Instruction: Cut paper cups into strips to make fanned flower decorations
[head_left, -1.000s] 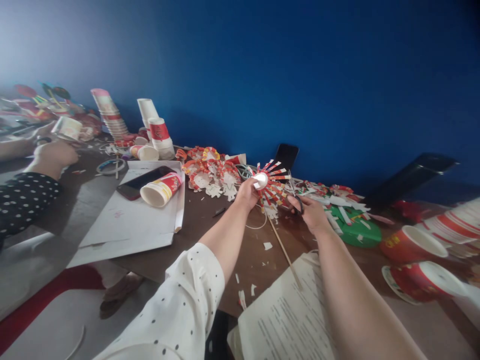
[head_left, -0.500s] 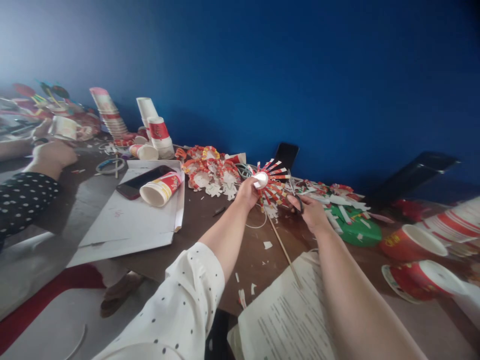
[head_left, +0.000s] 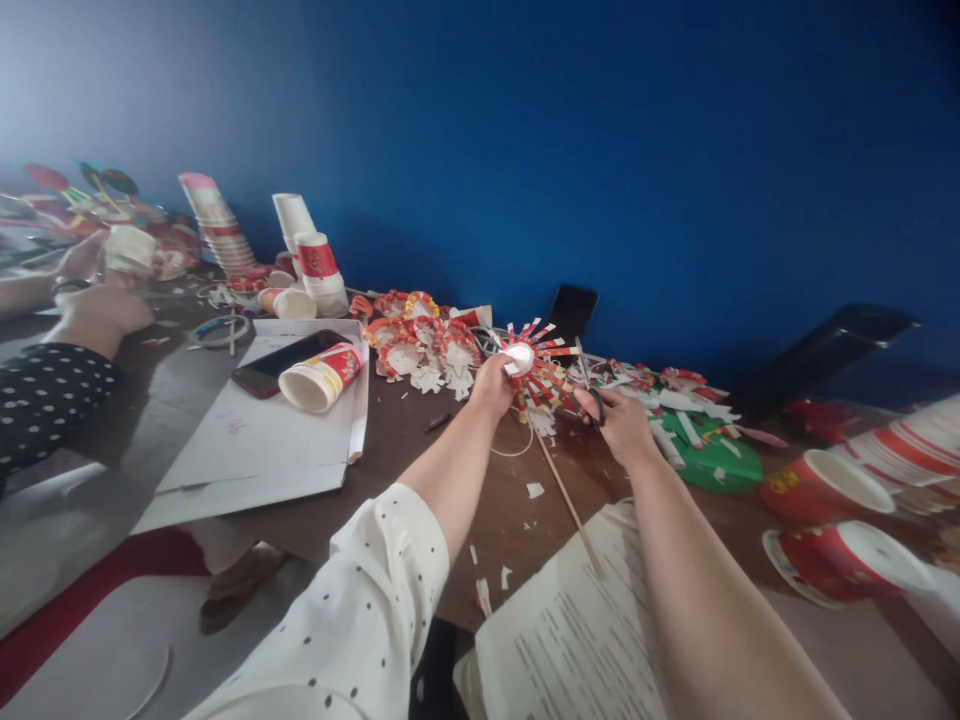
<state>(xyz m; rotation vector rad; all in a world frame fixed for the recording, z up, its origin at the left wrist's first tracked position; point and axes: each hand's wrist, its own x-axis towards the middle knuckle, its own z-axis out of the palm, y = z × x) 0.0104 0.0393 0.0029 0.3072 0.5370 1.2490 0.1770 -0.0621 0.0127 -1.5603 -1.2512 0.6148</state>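
Observation:
Pinched in my left hand (head_left: 495,384) is a paper cup cut into strips (head_left: 551,372); its red and white strips fan out around a round white base. My right hand (head_left: 616,418) grips scissors (head_left: 587,378), the blades pointing up beside the right-hand strips. Whether the blades touch a strip I cannot tell. Below the cut cup, a thin wooden stick (head_left: 564,478) slants down over a printed sheet (head_left: 574,625). Behind my left hand lies a heap of cut red and white paper pieces (head_left: 420,340).
Left of my arm, a paper cup (head_left: 321,378) and a phone (head_left: 281,362) lie on a white board (head_left: 247,440). Stacked cups (head_left: 319,265) stand by the wall. Right are a green disc (head_left: 724,462) under scraps and red cups (head_left: 821,485). Another person's hands (head_left: 109,300) hold a cup at far left.
The cut cup in my left hand has shifted very slightly left. My right hand and the scissors are almost still. At far left, the other person's hands and cup have moved a little.

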